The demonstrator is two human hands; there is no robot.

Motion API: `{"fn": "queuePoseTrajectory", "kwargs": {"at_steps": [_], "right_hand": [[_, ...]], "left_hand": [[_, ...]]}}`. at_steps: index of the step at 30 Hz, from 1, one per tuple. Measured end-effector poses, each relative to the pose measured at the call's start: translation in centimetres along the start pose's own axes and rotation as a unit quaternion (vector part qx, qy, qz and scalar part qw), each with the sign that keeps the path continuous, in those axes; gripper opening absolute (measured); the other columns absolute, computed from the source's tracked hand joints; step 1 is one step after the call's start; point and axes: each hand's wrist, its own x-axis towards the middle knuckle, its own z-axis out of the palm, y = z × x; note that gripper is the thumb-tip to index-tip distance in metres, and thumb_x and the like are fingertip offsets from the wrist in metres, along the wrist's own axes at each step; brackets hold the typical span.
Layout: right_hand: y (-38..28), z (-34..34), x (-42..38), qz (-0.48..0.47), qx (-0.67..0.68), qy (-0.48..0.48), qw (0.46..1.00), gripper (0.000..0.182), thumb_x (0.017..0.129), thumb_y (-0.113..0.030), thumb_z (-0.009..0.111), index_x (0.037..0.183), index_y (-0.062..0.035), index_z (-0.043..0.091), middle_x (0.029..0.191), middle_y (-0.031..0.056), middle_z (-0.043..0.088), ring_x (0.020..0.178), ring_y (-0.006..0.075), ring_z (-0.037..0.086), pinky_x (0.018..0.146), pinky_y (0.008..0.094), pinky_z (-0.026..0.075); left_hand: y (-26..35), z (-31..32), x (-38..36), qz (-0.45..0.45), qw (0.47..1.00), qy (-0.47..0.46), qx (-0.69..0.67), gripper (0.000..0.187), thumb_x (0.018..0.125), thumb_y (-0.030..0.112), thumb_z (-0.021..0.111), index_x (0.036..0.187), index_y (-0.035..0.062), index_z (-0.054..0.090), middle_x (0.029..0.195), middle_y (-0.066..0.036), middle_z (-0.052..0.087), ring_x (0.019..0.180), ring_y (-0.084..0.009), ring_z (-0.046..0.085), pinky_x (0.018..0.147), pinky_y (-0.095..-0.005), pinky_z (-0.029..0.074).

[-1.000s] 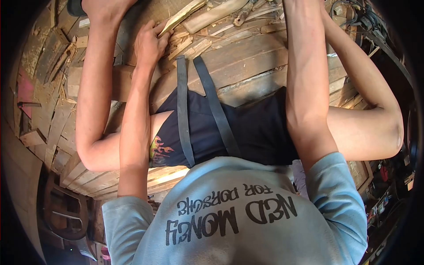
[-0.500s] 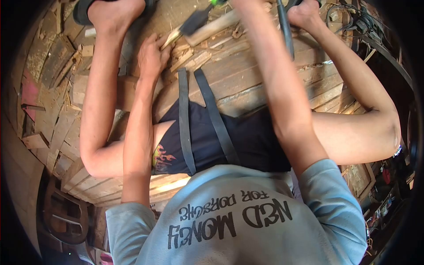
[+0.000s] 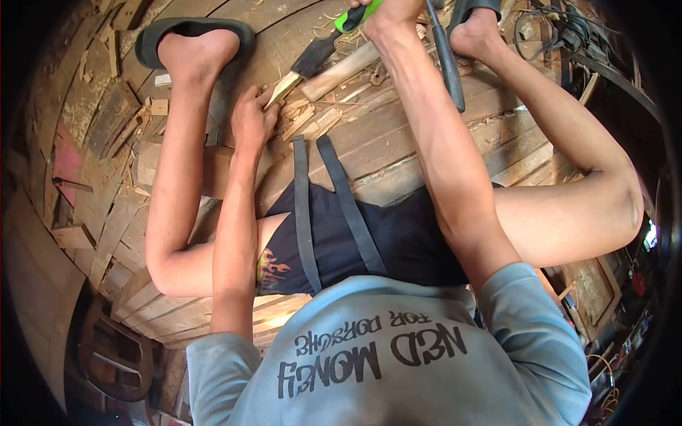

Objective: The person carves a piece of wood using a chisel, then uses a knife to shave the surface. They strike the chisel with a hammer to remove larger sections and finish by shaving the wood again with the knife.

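Observation:
My left hand (image 3: pixel 253 122) is closed around the near end of a narrow light wood piece (image 3: pixel 284 87) at the upper left of centre. The dark blade of a green-handled tool (image 3: pixel 317 55) lies over the far end of that piece. At the top edge my right hand (image 3: pixel 389 15) is wrapped round the green handle, partly cut off by the frame. Just below the blade lies a pale round wooden stick (image 3: pixel 341 72). A dark metal bar (image 3: pixel 447 64) stands out to the right of my right wrist.
Wood chips (image 3: pixel 323 122) lie on the planks (image 3: pixel 376 145) between my legs. Sandalled feet are at the upper left and upper right. Coiled black cables (image 3: pixel 579 35) lie at the upper right, and a dark curved wooden frame (image 3: pixel 114 355) at the lower left.
The view has shifted, so the scene sits lower. More of the green handle and my right hand shows, and the blurred right arm is now sharp. My left hand keeps its hold.

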Motion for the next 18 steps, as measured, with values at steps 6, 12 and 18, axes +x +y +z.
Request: {"fn": "queuePoseTrajectory", "kwargs": {"at_steps": [6,12,18], "right_hand": [[-4.6,-1.8,-0.5,-0.082,0.141,0.061,0.985,0.045,0.089,-0.05,0.043,0.067,-0.0105,0.045,0.054,0.007,0.044,0.04,0.0228,0.041,0.042,0.0369,0.038],[-3.6,-4.1,-1.2,-0.196,-0.048,0.092,0.975,0.04,0.097,-0.041,0.054,0.086,-0.0033,0.059,0.071,0.0098,0.061,0.067,0.0206,0.063,0.069,0.0329,0.051],[-1.6,-2.0,-4.4,-0.158,-0.146,0.081,0.973,0.034,0.094,-0.039,0.058,0.08,-0.0076,0.055,0.068,0.006,0.06,0.058,0.0154,0.054,0.057,0.0288,0.044]], "left_hand": [[0.0,-0.5,0.7,-0.067,0.996,-0.035,-0.055,0.036,0.081,0.025,0.072,0.115,0.0102,0.072,0.101,-0.016,0.064,0.096,-0.0367,0.061,0.084,-0.0419,0.048],[0.6,-2.6,1.2,-0.308,0.815,-0.187,-0.453,0.023,0.096,0.019,0.063,0.108,0.0001,0.06,0.084,-0.012,0.069,0.07,-0.0158,0.065,0.062,-0.0282,0.054],[1.9,-2.3,0.2,-0.252,0.8,-0.143,-0.525,0.022,0.1,0.016,0.056,0.116,0.0037,0.048,0.09,-0.008,0.063,0.069,-0.0157,0.061,0.06,-0.0312,0.054]]}}
